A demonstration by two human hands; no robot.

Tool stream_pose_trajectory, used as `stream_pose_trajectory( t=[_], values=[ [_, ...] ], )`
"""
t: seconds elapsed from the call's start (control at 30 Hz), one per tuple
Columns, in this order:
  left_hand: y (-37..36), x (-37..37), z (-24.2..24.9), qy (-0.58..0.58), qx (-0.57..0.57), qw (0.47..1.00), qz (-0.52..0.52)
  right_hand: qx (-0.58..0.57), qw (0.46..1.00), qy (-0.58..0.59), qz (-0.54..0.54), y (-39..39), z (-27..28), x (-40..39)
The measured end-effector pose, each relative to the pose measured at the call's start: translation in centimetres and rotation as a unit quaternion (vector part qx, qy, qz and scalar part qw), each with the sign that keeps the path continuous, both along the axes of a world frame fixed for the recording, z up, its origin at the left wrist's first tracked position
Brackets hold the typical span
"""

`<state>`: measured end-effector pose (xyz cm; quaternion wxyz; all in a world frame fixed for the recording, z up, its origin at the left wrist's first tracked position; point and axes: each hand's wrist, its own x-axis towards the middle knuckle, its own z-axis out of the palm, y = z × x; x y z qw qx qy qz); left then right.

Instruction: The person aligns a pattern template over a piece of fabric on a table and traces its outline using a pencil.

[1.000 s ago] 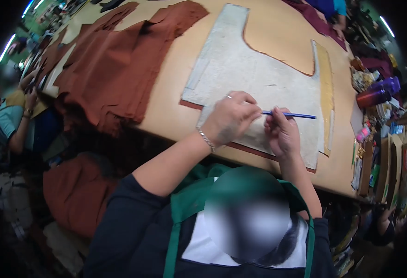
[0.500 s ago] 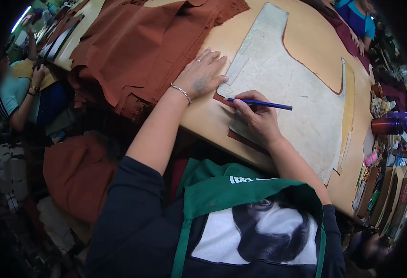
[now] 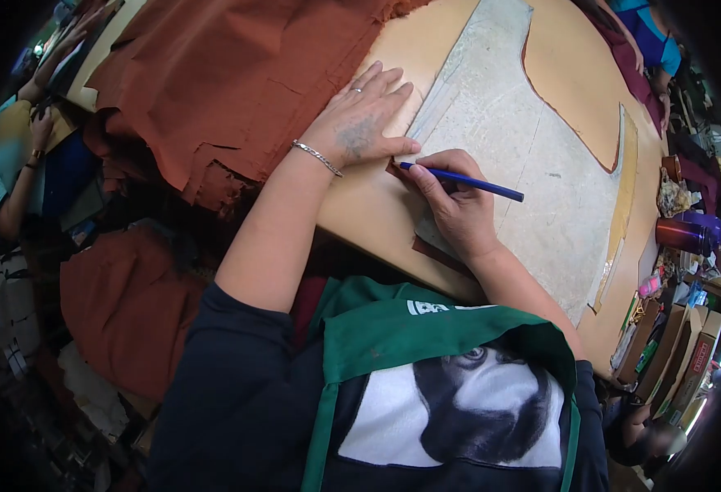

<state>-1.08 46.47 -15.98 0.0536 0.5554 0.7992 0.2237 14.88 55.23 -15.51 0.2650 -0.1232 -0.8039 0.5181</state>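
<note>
A large pale grey pattern template (image 3: 541, 213) lies flat on the tan tabletop (image 3: 360, 197). Reddish-brown material shows in thin strips along the template's edges. My right hand (image 3: 461, 205) rests on the template and grips a blue pen (image 3: 475, 182), its tip at the template's left corner. My left hand (image 3: 365, 119) lies with fingers spread between the template and a pile of reddish-brown sheets (image 3: 229, 74). Its thumb reaches the template's left edge, close to the pen tip.
A narrow yellowish strip (image 3: 620, 213) lies along the template's right side. Cups (image 3: 680, 234), boxes (image 3: 689, 353) and small items crowd the right edge. Another person (image 3: 16, 164) is at the left, and one in blue (image 3: 652, 37) stands at the far right. More brown material (image 3: 131, 303) hangs below left.
The pen tip has shifted slightly up along the template's corner, and my right hand has moved with it. My left thumb now lies nearer the pen. The view has shifted a little.
</note>
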Motion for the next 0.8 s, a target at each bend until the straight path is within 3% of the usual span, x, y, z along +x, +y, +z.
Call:
stream_pose_trajectory(
  t=[0.1, 0.23, 0.43, 0.67, 0.73, 0.8],
  values=[
    [0.0, 0.1, 0.1, 0.006, -0.007, 1.0, -0.001, 0.049, 0.999, -0.019, 0.0, 0.7, 0.3, 0.8],
    [0.0, 0.0, -0.1, 0.01, -0.005, 1.0, 0.005, -0.014, 0.999, -0.035, -0.011, 1.7, 0.6, 3.1],
    [0.1, 0.0, -0.2, 0.025, 0.008, 1.0, 0.006, -0.016, 0.998, -0.064, -0.019, 2.0, 0.9, 3.8],
    [0.0, -0.4, -0.2, 0.043, 0.004, 0.999, -0.025, -0.222, 0.972, -0.061, -0.046, 3.6, 1.6, 8.4],
    [0.0, -0.6, -0.1, 0.051, 0.018, 0.997, -0.051, -0.162, 0.985, -0.032, -0.056, 2.4, 1.1, 9.7],
    [0.3, -0.2, 0.5, 0.055, 0.027, 0.996, -0.066, -0.065, 0.998, 0.02, 0.007, 1.0, 1.6, 10.4]
  ],
)
